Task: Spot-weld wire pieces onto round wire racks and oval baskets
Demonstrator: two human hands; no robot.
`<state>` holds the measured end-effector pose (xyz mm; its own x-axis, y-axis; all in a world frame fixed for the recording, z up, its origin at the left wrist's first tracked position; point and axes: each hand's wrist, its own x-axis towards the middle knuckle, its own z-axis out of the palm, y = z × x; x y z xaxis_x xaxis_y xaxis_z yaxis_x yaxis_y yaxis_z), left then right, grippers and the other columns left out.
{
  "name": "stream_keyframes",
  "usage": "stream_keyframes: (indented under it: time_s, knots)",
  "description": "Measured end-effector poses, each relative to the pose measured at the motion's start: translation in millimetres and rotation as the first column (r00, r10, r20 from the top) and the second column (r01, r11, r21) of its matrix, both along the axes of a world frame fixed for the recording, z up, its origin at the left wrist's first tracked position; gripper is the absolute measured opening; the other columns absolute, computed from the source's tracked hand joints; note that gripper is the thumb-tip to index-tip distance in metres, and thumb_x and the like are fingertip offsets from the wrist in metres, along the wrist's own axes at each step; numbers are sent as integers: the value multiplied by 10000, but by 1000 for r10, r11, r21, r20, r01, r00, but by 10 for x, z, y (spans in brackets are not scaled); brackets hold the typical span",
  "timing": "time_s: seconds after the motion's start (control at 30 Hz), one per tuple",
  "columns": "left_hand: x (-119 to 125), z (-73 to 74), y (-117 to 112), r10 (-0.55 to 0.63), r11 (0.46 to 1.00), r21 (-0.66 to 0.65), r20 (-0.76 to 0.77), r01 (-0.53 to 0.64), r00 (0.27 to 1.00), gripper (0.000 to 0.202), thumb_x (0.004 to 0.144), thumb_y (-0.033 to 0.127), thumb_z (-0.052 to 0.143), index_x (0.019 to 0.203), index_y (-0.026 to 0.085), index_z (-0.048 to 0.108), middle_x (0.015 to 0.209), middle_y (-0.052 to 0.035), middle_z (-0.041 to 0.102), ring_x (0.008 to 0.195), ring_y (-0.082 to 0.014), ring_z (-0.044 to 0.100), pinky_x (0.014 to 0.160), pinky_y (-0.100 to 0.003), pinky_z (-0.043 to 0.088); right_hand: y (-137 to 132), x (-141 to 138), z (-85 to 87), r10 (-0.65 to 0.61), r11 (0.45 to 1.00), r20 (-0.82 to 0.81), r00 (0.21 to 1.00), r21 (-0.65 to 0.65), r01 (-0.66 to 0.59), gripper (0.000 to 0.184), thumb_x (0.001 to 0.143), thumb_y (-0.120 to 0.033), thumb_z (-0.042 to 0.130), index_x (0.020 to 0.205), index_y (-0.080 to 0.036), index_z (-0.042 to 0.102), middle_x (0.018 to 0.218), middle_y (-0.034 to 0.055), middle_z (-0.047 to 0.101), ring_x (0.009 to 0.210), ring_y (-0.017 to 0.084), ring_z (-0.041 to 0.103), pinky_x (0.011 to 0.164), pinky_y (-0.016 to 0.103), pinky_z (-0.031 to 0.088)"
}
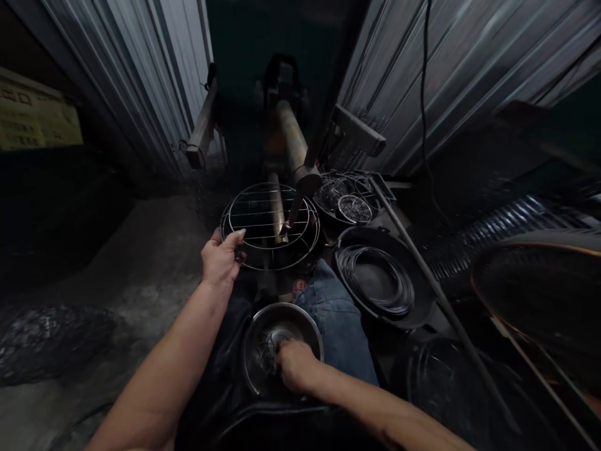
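Left hand (220, 258) gripped wire rack (267, 216) | right hand (295, 366) curled inside steel bowl (253, 357), hold unclear | coiled wire (345, 266) lay right of both hands | pipe (292, 138) stood beyond left hand

Corrugated metal walls (469, 75) flank a concrete floor (141, 275) (dimly lit).

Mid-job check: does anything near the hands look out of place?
The wire heap in the far pan looks loosely tangled, unlike the neat coil in the black pan beside the right hand.
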<state>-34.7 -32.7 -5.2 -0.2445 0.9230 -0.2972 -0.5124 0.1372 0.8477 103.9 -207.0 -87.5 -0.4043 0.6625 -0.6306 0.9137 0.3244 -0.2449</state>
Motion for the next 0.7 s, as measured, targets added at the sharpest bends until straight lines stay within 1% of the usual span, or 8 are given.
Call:
stream_keyframes:
  time_s: [0.13,0.2,0.27,0.37,0.43,0.47,0.53,0.7]
  knots:
    - [-19,-24,37,19,1000,11,-24,-19,1000,451,439,281,833,777,174,554,623,47,552,528,-103,517,420,-195,362,35,202,42,-127,990,-154,980,50,136,236,708,-129,627,894,-164,768,940,121,735,925,269,672,779,304,497]
    - [-18,-21,47,20,1000,20,-32,-20,999,446,445,288,831,781,172,561,624,47,552,521,-101,514,414,-194,358,112,352,109,-244,962,-369,897,26,272,216,699,-119,640,854,-188,772,858,78,748,855,220,684,761,266,497]
    - [-8,-8,48,9,1000,27,-32,-8,999,447,444,283,833,783,171,565,629,50,552,520,-96,509,414,-191,358,258,500,233,-345,886,-623,702,31,463,174,712,-150,642,823,-199,768,801,47,743,792,186,680,737,253,506]
    - [17,16,44,12,999,32,-34,-11,999,444,442,266,837,778,168,564,628,50,549,525,-92,503,414,-188,365,589,642,495,-325,665,-885,334,37,746,169,776,-295,627,821,-193,754,760,42,707,675,161,647,651,264,521]
    - [37,23,41,25,999,39,-34,-23,999,442,444,263,839,776,165,563,623,49,546,523,-93,501,408,-187,364,828,651,655,-272,562,-946,174,-10,827,206,783,-350,633,824,-181,744,741,38,677,603,146,623,580,258,514]
    - [45,23,40,29,999,45,-34,-27,999,442,447,265,839,780,162,567,624,49,546,521,-93,500,404,-188,364,935,633,714,-260,531,-957,129,-30,847,211,782,-357,637,828,-179,742,739,36,669,592,144,620,559,254,509]
    - [55,22,38,28,998,60,-41,-26,999,441,457,269,839,797,157,581,639,43,552,525,-95,503,399,-188,367,1105,570,783,-261,497,-958,118,-29,867,186,764,-335,649,807,-180,742,723,32,668,601,148,625,547,248,503]
    - [30,29,53,55,995,85,-100,-46,993,434,469,287,839,805,152,599,687,35,565,548,-93,519,393,-177,368,1271,468,802,-317,496,-920,231,47,867,151,745,-264,622,781,-198,753,669,20,679,622,162,632,577,259,500]
